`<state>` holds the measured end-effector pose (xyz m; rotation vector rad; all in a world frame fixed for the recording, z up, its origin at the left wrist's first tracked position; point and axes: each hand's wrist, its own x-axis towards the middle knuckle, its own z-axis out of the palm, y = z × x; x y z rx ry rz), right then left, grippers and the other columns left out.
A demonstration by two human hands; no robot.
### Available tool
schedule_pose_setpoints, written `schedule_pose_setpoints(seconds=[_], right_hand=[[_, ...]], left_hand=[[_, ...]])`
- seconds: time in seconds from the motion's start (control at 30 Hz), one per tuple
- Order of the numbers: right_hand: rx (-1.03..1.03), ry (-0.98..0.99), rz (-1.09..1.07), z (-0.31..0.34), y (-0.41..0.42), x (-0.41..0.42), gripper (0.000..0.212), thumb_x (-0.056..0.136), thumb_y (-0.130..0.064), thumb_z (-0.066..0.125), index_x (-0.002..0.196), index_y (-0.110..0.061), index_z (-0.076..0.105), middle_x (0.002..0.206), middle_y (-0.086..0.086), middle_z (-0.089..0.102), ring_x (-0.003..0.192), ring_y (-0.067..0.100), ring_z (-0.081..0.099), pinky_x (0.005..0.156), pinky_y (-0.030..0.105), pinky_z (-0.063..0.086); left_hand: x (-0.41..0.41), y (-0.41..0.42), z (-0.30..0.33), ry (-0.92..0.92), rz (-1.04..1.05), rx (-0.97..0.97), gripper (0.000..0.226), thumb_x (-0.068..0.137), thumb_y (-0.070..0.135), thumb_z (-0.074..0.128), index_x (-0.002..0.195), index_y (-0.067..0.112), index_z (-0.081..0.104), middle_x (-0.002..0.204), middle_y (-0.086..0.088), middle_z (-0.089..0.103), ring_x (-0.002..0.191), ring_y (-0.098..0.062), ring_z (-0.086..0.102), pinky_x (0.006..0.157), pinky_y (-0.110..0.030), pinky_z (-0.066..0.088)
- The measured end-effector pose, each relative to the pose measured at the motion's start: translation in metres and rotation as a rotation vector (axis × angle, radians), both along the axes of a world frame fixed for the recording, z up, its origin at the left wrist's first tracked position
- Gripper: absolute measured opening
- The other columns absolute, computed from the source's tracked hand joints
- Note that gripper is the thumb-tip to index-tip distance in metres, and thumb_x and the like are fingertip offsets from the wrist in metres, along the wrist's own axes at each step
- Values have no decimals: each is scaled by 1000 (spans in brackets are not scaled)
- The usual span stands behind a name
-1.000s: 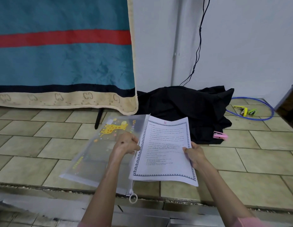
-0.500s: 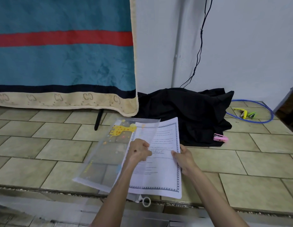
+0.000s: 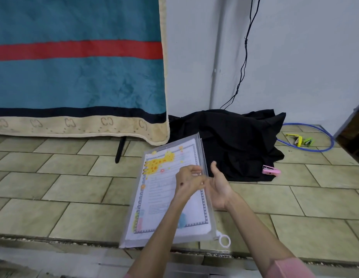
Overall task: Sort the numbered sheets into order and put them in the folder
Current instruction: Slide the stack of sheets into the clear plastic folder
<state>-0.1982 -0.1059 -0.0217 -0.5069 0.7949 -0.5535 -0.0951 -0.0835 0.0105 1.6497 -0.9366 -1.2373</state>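
Clear plastic, printed with a yellow giraffe, is forming the folder (image 3: 166, 195), which is being held tilted above the tiled floor (image 3: 295, 199) with the bordered sheets (image 3: 162, 205) lying inside it. At the folder's right edge the left hand (image 3: 189, 181) is pinching the plastic. Just right of that edge the right hand (image 3: 219, 187) is hovering, palm open, fingers relaxed. A white ring pull (image 3: 224, 240) is hanging at the folder's near right corner.

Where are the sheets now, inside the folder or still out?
Inside: the sheets show through the clear folder, and the open right hand no longer holds them.
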Motion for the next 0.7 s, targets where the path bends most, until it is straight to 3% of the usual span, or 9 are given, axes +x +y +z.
schedule_pose_setpoints(seconds=[0.1,0.17,0.27,0.37,0.47,0.53,0.6,0.7], right_hand=[[-164,-8,157,18,-11,-9,42,79,-28,62,113,-4,60,98,16,71,85,27,70,76,38,57],[-241,37,210,39,-23,-18,27,83,-11,55,109,-4,58,91,13,74,79,22,72,71,34,59],[-380,153,358,88,-45,-32,22,89,-6,45,107,-3,57,88,9,75,77,18,73,69,31,60],[-609,436,604,142,-66,-37,20,94,-6,46,111,-6,58,96,8,73,83,19,72,70,32,60],[-827,748,796,190,-77,-29,15,93,-8,52,103,-10,63,99,8,72,86,21,69,76,36,58],[-911,912,903,216,-75,-20,11,92,-10,55,97,-14,64,98,0,71,89,14,66,88,35,52],[-1065,1117,943,228,-69,-13,11,92,-15,57,84,-21,61,85,-10,65,81,3,59,85,26,46],[-1282,1283,817,216,-64,-13,9,86,-23,65,92,-17,65,90,5,69,80,13,59,79,30,46]], left_hand=[[24,-14,9,9,-33,-68,31,84,-8,56,112,5,62,110,-12,64,95,-22,62,73,-31,59],[52,-26,24,-123,106,-220,29,88,-4,52,112,9,62,106,-8,65,92,-17,59,72,-28,57],[101,-38,56,-88,332,-487,18,91,4,53,106,5,63,101,-2,62,94,-12,57,70,-8,51],[133,-47,76,-267,274,-541,40,89,19,61,126,6,54,128,-2,56,122,-12,49,102,-21,41],[147,-50,96,-195,166,-558,59,86,25,64,138,7,42,142,-5,46,133,-14,41,111,-29,34],[151,-46,102,-146,68,-561,63,83,24,68,138,9,42,136,-5,52,124,-14,51,104,-28,42],[148,-41,101,-95,14,-555,48,81,20,69,125,8,54,114,-6,66,100,-10,66,85,-23,54],[136,-34,89,-35,71,-556,12,85,13,65,96,11,63,75,8,74,65,0,69,57,-15,55]])
